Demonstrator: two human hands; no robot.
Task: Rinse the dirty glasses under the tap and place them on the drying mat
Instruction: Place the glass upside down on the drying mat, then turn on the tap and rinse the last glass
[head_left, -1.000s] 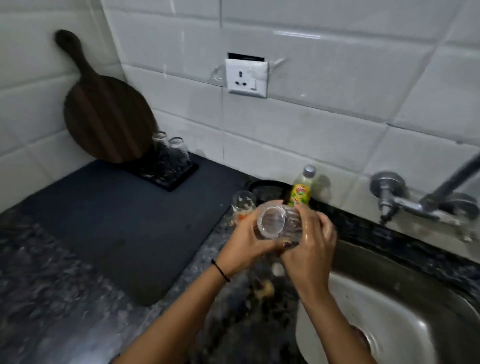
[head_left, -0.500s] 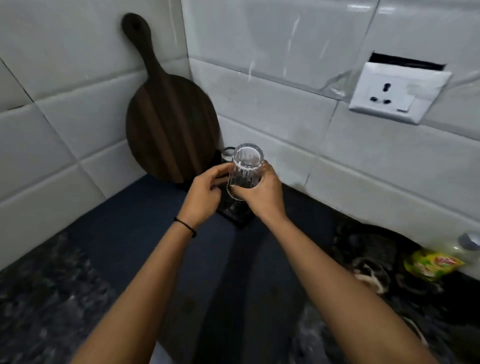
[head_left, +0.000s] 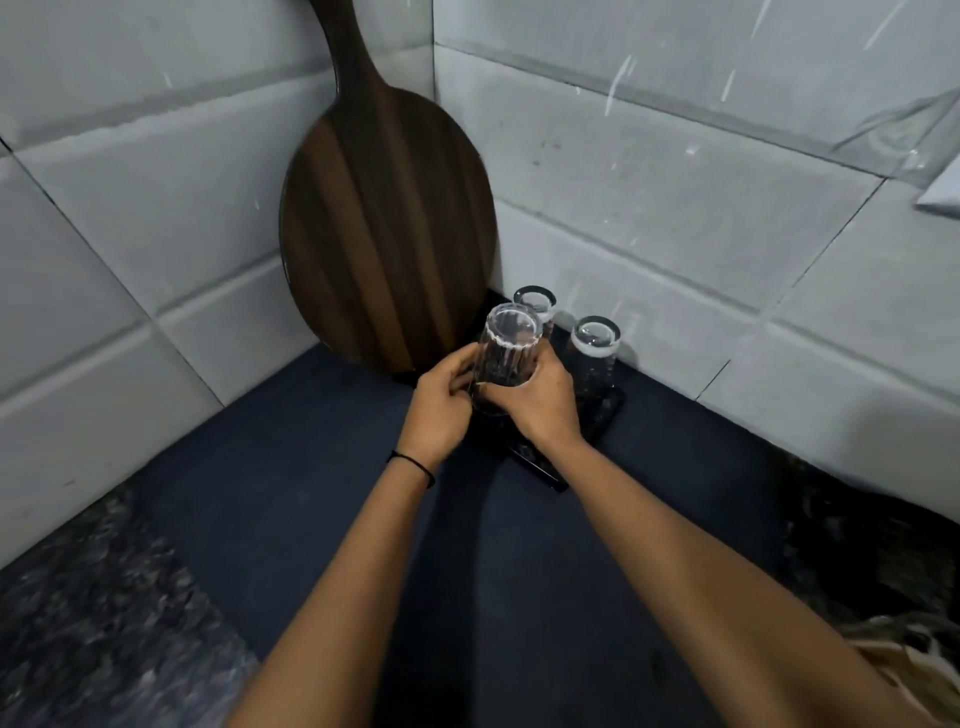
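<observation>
A clear ribbed glass (head_left: 506, 353) is upside down, its base up, held between my left hand (head_left: 441, 410) and my right hand (head_left: 540, 400). Its mouth is down at the small black drying mat (head_left: 597, 421) in the counter corner; whether it rests on the mat I cannot tell. Two more upturned glasses stand on that mat: one (head_left: 536, 304) right behind the held glass, one (head_left: 595, 353) to its right. My hands hide the front of the mat.
A dark round wooden board (head_left: 384, 218) leans in the tiled corner just left of the glasses. A dark blue cloth (head_left: 311, 467) covers the counter under my arms. Speckled granite (head_left: 78, 623) shows at the lower left, and dark clutter at the lower right.
I have left the sink and carried the glass left to the corner, turned it upside down and lowered it onto the mat's front left. The tap, bottle and socket are out of view.
</observation>
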